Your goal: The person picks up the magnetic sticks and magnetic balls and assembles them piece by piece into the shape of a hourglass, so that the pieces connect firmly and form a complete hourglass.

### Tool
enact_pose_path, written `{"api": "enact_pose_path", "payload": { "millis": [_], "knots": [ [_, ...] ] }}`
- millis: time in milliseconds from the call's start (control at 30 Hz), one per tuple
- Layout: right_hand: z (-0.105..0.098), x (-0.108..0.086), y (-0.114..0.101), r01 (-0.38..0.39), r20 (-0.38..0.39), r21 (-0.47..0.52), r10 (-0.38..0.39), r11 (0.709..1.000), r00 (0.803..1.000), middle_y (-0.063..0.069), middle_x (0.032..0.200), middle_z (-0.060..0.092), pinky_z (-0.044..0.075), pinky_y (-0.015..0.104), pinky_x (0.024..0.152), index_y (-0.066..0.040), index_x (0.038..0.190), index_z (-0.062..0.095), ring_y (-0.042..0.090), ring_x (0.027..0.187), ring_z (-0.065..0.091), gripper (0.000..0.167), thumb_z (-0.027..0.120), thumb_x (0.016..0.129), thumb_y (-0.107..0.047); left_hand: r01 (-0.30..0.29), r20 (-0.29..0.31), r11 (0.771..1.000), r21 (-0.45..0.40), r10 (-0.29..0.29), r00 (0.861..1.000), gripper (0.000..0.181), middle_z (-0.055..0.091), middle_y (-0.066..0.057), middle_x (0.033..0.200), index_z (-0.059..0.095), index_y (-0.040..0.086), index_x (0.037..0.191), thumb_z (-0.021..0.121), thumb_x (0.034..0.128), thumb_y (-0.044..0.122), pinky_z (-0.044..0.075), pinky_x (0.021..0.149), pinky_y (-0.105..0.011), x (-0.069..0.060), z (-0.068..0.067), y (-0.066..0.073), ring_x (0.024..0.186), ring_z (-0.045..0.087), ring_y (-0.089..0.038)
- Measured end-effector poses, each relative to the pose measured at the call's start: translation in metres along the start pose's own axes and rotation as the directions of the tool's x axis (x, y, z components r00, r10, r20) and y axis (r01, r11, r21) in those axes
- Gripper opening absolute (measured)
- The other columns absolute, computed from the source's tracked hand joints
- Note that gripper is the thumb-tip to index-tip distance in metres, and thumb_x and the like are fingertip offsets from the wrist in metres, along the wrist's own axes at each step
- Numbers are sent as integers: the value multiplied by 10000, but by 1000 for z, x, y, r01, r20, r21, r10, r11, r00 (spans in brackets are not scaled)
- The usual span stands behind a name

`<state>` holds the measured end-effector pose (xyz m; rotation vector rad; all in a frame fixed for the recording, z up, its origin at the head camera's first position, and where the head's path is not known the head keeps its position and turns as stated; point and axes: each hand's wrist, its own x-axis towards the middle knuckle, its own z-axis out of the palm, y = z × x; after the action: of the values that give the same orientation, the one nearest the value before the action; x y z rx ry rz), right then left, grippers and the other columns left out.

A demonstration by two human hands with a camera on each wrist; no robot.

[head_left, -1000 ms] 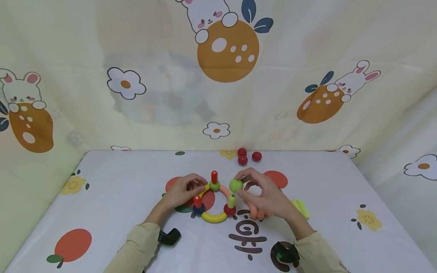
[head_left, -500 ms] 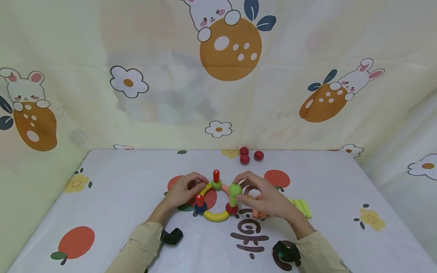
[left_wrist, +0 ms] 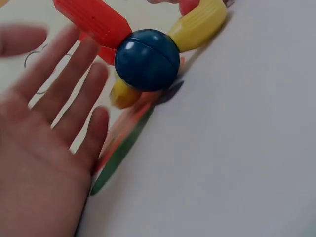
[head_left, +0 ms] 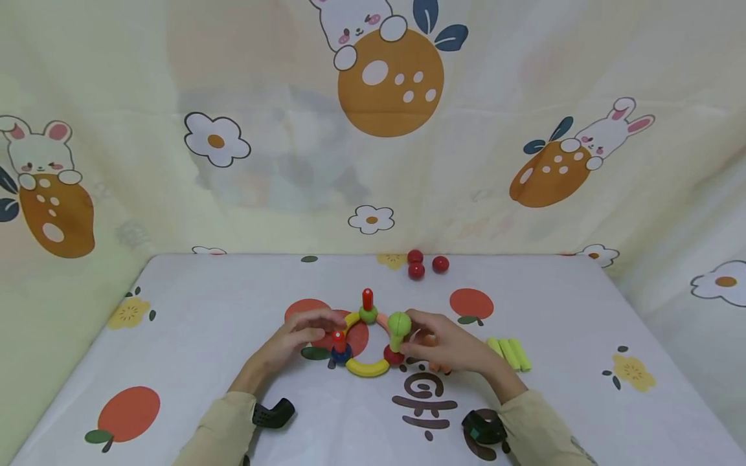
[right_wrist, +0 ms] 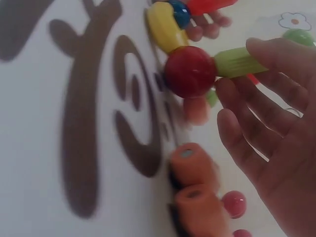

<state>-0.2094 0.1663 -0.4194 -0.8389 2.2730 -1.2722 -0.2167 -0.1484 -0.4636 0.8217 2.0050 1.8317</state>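
Observation:
A ring of toy building pieces lies on the table: a blue ball [left_wrist: 148, 59], a red ball [right_wrist: 190, 72] and a green ball [head_left: 368, 315], joined by curved sticks such as the yellow one [head_left: 367, 369]. Red sticks [head_left: 368, 299] rise from the blue and green balls. On the red ball stands a light green stick [right_wrist: 239, 62], topped by another green ball [head_left: 399, 323]. My right hand [head_left: 445, 340] pinches this stick between thumb and fingers. My left hand [head_left: 291, 338], fingers spread, is beside the blue ball and its red stick, holding nothing.
Several loose orange pieces [right_wrist: 197, 207] lie beside and partly behind the right hand. Light green sticks [head_left: 513, 354] are farther right. Three red balls [head_left: 440, 264] sit near the table's back edge, below the printed curtain [head_left: 280, 207].
The right hand has brought the green ball onto the upright green stick, then slid down to the stick. My left hand has let go of the yellow curved stick and drawn back left.

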Motion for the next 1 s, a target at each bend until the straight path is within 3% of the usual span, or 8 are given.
{"api": "enact_pose_path", "payload": {
  "millis": [100,200,333,467,567,733,1000],
  "knots": [
    [3,3,4,-13,6,-1,13,1000,1000,-29,1007,643,542,282,658,-175,1176,556,201,826,616,325,645,893,-310,-20,75,999,31,18,997,293,602,-123,1197,594,38,1210,476,955,121,442,982,-280,-3,1,1,1132,551,-145],
    [5,5,6,-7,-4,-18,7,1000,1000,-36,984,634,547,284,667,-156,1229,548,186,821,614,382,636,898,-325,-27,86,997,73,20,996,263,622,-117,1163,618,57,1191,540,948,121,455,970,-266,-3,3,1,1112,555,-137],
    [8,7,6,23,-35,-57,-25,998,999,-58,961,628,543,268,736,-204,1199,563,154,854,601,335,636,897,-330,9,55,989,147,-17,998,252,644,-73,1136,639,108,1173,588,931,159,462,953,-240,-2,5,1,1084,563,-108],
    [10,7,5,39,-59,-108,-45,993,997,-75,946,612,526,254,781,-263,1064,563,131,890,578,194,637,896,-328,37,27,978,207,-43,999,258,647,-13,1140,646,162,1170,615,917,198,470,934,-248,0,7,0,1066,560,-109],
    [13,7,3,32,-70,-127,-42,991,997,-86,939,600,523,253,758,-294,1032,552,125,889,570,167,636,895,-343,53,0,971,234,-55,998,255,651,15,1126,654,200,1162,626,909,219,482,895,-258,2,9,-1,1037,558,-125],
    [17,9,1,48,-89,-147,-62,988,994,-88,926,583,521,244,733,-303,1039,554,120,875,569,168,637,896,-332,78,-36,960,270,-71,997,244,663,28,1067,666,231,1139,642,897,251,496,823,-255,3,12,-1,970,563,-148],
    [21,10,-2,44,-105,-167,-62,985,993,-111,907,568,516,241,745,-304,1069,558,101,876,566,186,636,900,-307,82,-71,950,303,-64,995,240,663,75,1054,675,268,1119,657,882,302,486,844,-259,4,16,0,980,561,-134]
  ]
}}
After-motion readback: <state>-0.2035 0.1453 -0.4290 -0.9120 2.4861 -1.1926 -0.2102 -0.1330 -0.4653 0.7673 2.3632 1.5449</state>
